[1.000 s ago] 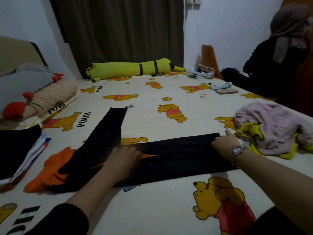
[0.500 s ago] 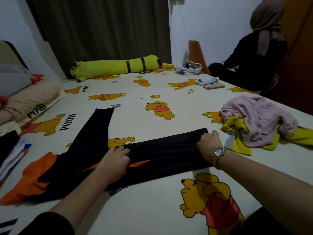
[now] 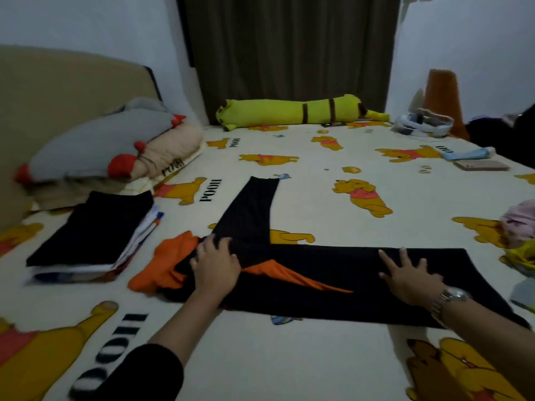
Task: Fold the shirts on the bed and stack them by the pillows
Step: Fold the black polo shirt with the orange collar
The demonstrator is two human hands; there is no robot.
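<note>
A black shirt with orange parts (image 3: 341, 279) lies folded into a long strip across the bed, one black sleeve (image 3: 249, 209) stretched away from me. My left hand (image 3: 215, 264) rests near the sleeve's base, its fingers bent over the black cloth beside the orange part. My right hand (image 3: 411, 274) lies flat with spread fingers on the strip's right half. A stack of folded shirts (image 3: 89, 235), black on top, sits at the left next to the pillows (image 3: 115, 146).
The bed sheet (image 3: 304, 180) has a bear print. A yellow bolster (image 3: 292, 111) lies at the far edge. A phone (image 3: 480, 165) and a light blue item (image 3: 469, 154) are at the right. Unfolded pink and yellow clothes (image 3: 521, 233) sit at the right edge.
The view has swung left, bringing the folded stack and pillows into sight. My right hand slid left from the strip's right end and flattened. My left hand moved left to the sleeve's base.
</note>
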